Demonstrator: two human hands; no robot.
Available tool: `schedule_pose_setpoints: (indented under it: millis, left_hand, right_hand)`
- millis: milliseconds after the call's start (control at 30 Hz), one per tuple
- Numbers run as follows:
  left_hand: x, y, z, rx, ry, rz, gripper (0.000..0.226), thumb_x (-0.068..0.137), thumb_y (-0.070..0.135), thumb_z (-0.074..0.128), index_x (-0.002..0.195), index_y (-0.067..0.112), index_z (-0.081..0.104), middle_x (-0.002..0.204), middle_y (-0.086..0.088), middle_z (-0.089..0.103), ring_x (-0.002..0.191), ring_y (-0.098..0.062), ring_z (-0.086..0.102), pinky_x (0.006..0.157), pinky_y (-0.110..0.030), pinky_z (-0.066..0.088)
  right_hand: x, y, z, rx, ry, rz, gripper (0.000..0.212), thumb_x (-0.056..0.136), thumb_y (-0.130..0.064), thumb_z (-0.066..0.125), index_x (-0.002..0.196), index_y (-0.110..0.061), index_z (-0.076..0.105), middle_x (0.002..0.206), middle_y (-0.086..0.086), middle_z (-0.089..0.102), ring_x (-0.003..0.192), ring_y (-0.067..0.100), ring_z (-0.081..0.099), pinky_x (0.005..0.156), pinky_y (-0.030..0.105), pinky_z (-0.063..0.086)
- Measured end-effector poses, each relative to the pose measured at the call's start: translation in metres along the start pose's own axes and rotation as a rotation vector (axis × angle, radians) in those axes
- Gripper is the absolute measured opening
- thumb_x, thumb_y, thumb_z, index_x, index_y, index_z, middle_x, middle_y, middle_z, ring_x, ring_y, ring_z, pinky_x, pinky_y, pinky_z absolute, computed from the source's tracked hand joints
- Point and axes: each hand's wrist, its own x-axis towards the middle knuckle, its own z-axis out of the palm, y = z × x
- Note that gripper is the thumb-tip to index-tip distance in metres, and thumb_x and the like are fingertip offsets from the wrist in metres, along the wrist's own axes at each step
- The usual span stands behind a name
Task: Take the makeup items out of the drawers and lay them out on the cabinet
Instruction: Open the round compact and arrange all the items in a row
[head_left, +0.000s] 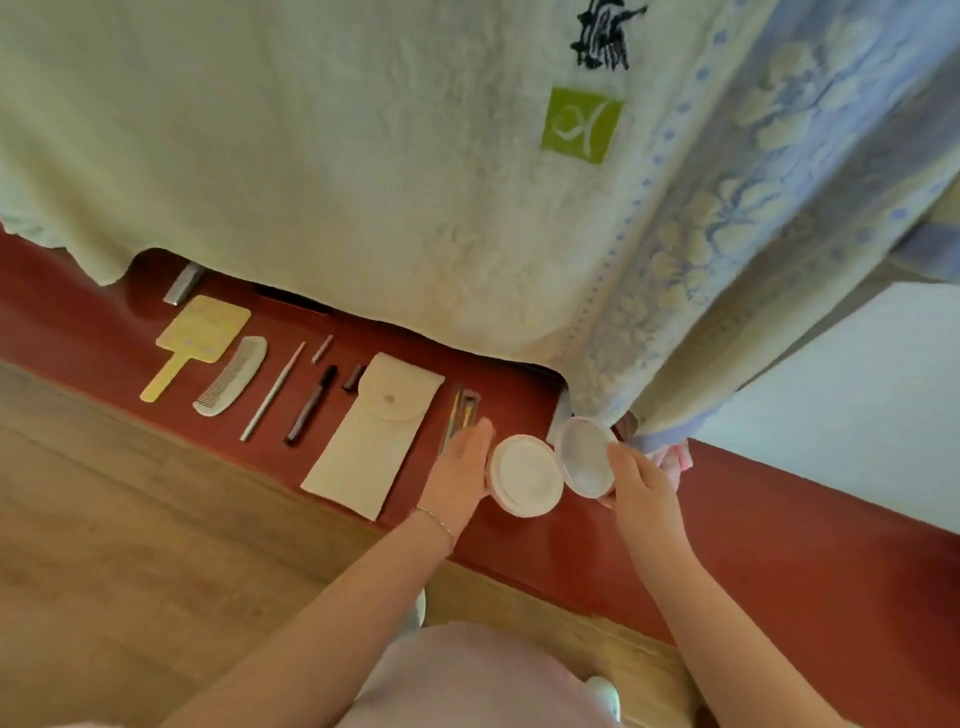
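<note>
A round white powder case (525, 475) lies on the red cabinet top (779, 519). My left hand (460, 470) rests against its left side with straight fingers. My right hand (636, 480) grips the case's clear round lid (584, 457), tilted up just right of the case. Laid out in a row to the left are a yellow hand mirror (195, 340), a pale comb (234, 374), a thin pencil (272, 389), a dark pen (311, 405) with its cap (353, 376) apart, a cream pouch (371, 434) and a small set of tools (460, 410).
A pale green towel (337, 156) and a blue flowered cloth (753, 208) hang over the back of the cabinet, hiding its rear edge. A silver object (183, 283) pokes out from under the towel. Wooden floor (130, 545) lies in front. A white wall (857, 415) is at the right.
</note>
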Motion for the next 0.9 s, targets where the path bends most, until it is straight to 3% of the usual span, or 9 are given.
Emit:
schedule_pose_setpoints:
  millis: [33,133,200,300,400,467,533,633,900]
  left_hand:
    - [0.004,0.0,-0.007,0.186,-0.081,0.121,0.02,0.093,0.04,0.046,0.107,0.027,0.053,0.114,-0.001,0.056,0.101,-0.012,0.053,0.084,-0.023,0.045]
    - [0.018,0.001,-0.021,0.68,-0.331,0.362,0.066,0.08,0.045,0.064,0.136,0.023,0.035,0.128,0.006,0.047,0.115,-0.008,0.047,0.097,-0.022,0.039]
    - [0.023,0.003,-0.024,0.974,-0.434,0.558,0.084,0.074,0.05,0.067,0.141,0.02,0.027,0.135,0.004,0.041,0.123,-0.011,0.039,0.104,-0.026,0.031]
    - [0.037,-0.003,-0.028,1.271,-0.476,0.78,0.093,0.073,0.056,0.065,0.144,0.021,0.017,0.139,0.001,0.037,0.126,-0.016,0.037,0.107,-0.031,0.03]
    - [0.045,-0.014,-0.029,1.36,-0.48,0.842,0.088,0.074,0.055,0.065,0.142,0.02,0.02,0.137,-0.001,0.04,0.123,-0.018,0.039,0.106,-0.033,0.032]
    - [0.046,-0.019,-0.029,1.378,-0.466,0.857,0.084,0.073,0.056,0.065,0.139,0.021,0.025,0.134,0.0,0.042,0.12,-0.018,0.04,0.104,-0.032,0.033]
    - [0.047,-0.023,-0.029,1.401,-0.437,0.886,0.082,0.071,0.058,0.065,0.135,0.021,0.03,0.13,0.0,0.044,0.116,-0.017,0.042,0.102,-0.031,0.033]
    - [0.046,-0.026,-0.029,1.435,-0.383,0.907,0.08,0.069,0.06,0.066,0.131,0.019,0.035,0.126,-0.001,0.045,0.113,-0.019,0.043,0.098,-0.032,0.033]
    - [0.046,-0.031,-0.03,1.456,-0.299,0.873,0.077,0.072,0.059,0.063,0.131,0.02,0.033,0.127,-0.001,0.044,0.115,-0.019,0.042,0.098,-0.033,0.033]
  right_hand:
    - [-0.001,-0.002,0.004,-0.007,0.034,0.019,0.028,0.096,-0.017,0.042,0.082,-0.004,0.062,0.076,0.012,0.039,0.084,0.038,0.052,0.092,0.061,0.042]
    - [-0.002,-0.002,0.016,-0.028,0.142,0.053,0.031,0.097,-0.019,0.041,0.093,0.005,0.06,0.109,0.031,0.044,0.105,0.049,0.049,0.091,0.064,0.04]
    - [-0.005,0.0,0.025,-0.025,0.201,0.087,0.028,0.096,-0.022,0.041,0.081,-0.012,0.062,0.105,0.029,0.055,0.101,0.047,0.053,0.089,0.061,0.044]
    - [-0.007,0.006,0.034,-0.015,0.289,0.12,0.025,0.097,-0.024,0.041,0.08,-0.023,0.06,0.098,0.027,0.06,0.094,0.043,0.056,0.088,0.057,0.045]
    - [-0.011,0.01,0.04,-0.047,0.289,0.136,0.026,0.096,-0.023,0.042,0.079,-0.021,0.061,0.093,0.025,0.061,0.076,0.032,0.054,0.075,0.047,0.049]
    - [-0.012,0.014,0.042,-0.079,0.271,0.136,0.027,0.096,-0.022,0.042,0.087,-0.008,0.064,0.09,0.026,0.06,0.071,0.031,0.049,0.062,0.033,0.04]
    - [-0.012,0.018,0.043,-0.08,0.261,0.127,0.027,0.095,-0.022,0.042,0.088,-0.006,0.064,0.078,0.019,0.056,0.068,0.029,0.047,0.059,0.03,0.034]
    - [-0.01,0.021,0.044,-0.086,0.235,0.111,0.026,0.095,-0.022,0.043,0.083,-0.018,0.065,0.069,0.004,0.054,0.062,0.014,0.044,0.055,0.026,0.033]
    - [-0.003,0.022,0.048,-0.1,0.194,0.035,0.025,0.095,-0.022,0.042,0.087,-0.034,0.063,0.066,-0.004,0.056,0.059,0.012,0.043,0.053,0.023,0.033]
